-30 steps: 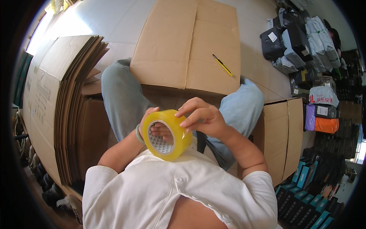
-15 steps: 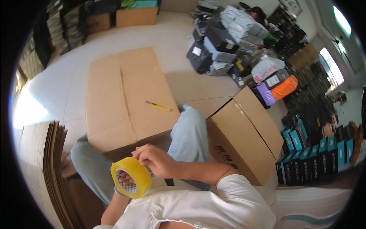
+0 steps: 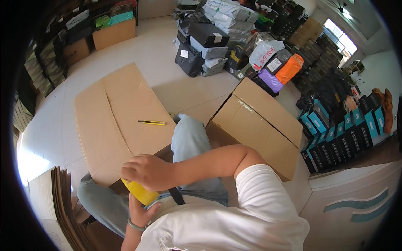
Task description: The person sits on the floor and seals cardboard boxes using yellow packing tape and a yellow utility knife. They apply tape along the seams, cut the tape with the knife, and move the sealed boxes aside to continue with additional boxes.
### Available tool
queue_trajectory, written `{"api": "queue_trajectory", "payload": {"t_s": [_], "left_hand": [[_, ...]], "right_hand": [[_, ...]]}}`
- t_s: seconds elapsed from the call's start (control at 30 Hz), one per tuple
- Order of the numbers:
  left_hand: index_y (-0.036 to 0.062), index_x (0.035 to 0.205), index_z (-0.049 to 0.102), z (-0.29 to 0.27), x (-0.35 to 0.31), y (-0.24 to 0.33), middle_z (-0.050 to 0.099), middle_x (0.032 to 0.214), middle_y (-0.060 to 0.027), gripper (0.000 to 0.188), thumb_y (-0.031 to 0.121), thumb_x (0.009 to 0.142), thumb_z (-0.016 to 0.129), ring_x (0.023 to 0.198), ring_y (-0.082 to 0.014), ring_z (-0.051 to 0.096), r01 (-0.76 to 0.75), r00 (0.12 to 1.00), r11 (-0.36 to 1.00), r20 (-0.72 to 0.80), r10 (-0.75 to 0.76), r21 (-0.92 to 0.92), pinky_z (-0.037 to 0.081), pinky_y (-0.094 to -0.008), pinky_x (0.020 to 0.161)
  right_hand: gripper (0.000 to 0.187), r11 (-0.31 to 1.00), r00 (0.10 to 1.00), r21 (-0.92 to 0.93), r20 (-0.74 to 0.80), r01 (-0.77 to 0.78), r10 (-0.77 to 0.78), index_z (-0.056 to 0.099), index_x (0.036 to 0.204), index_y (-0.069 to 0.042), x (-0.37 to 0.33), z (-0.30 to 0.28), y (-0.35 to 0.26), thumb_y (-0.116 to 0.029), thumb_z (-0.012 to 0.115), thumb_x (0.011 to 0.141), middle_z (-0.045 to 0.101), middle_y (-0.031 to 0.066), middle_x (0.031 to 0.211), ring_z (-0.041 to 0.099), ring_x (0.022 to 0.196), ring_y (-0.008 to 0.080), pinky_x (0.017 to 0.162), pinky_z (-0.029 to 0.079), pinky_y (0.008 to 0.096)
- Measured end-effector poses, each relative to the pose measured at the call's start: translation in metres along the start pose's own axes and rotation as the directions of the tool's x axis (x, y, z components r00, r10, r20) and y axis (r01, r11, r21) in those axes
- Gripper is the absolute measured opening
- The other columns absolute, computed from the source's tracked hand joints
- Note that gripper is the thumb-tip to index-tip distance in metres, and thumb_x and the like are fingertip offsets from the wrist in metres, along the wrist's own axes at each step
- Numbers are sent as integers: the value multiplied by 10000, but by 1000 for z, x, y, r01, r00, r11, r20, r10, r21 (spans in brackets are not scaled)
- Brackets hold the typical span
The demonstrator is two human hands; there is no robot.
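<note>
A wide roll of yellow packing tape [image 3: 141, 191] is held low in front of my body. My left hand [image 3: 140, 212] grips it from below, thumb showing at its near side. Over the roll's upper side bends my right hand [image 3: 144, 170], its fingers curled closed against the tape; their tips are hidden. Just beyond both hands, between my knees, lies a large closed cardboard box [image 3: 113, 113] with a seam along its top. A yellow utility knife [image 3: 152, 122] rests on that box, toward its right edge.
Another cardboard box [image 3: 259, 125] stands to the right of my knee. Folded cardboard sheets [image 3: 50, 205] lean at the lower left. Wrapped parcels [image 3: 213, 42] are heaped at the back, and black-and-teal boxes [image 3: 335, 134] stand in rows at the right.
My right hand has moved left and come over the tape roll, covering much of it. The roll has turned, so its open core no longer shows. The whole view has shifted.
</note>
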State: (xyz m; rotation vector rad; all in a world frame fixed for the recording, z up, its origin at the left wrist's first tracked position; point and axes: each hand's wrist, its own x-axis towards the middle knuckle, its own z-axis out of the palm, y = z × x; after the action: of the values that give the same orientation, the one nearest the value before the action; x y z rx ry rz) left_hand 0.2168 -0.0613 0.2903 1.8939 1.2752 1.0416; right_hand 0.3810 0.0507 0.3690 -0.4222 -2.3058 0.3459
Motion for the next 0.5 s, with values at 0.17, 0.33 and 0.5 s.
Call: {"api": "queue_trajectory", "payload": {"t_s": [0.17, 0.33, 0.5], "left_hand": [[-9, 1099, 538, 6, 26, 3, 644, 920, -127, 441, 210, 755, 708, 851, -271, 625, 68, 965, 922, 259, 35, -381, 487, -356, 756], [-19, 1130, 514, 26, 17, -9, 621, 940, -125, 405, 258, 852, 612, 844, -212, 615, 396, 917, 540, 295, -267, -743, 493, -339, 779], [-8, 1092, 565, 43, 29, -38, 647, 890, -134, 375, 304, 886, 583, 796, -216, 643, 541, 725, -69, 506, -466, -838, 519, -327, 743]], "right_hand": [[190, 979, 989, 139, 7, -148, 148, 473, 858, -78, 1, 17, 6, -97, 599, 719, 571, 82, 816, 577, 752, 277, 636, 457, 388], [129, 948, 954, 113, -14, -298, 301, 526, 793, -57, -5, 51, 53, 13, 584, 701, 560, 95, 900, 569, 783, 320, 645, 447, 422], [168, 891, 895, 153, -69, -428, 442, 532, 780, -3, -3, 56, 89, 142, 487, 708, 521, 134, 796, 574, 761, 279, 660, 490, 350]]}}
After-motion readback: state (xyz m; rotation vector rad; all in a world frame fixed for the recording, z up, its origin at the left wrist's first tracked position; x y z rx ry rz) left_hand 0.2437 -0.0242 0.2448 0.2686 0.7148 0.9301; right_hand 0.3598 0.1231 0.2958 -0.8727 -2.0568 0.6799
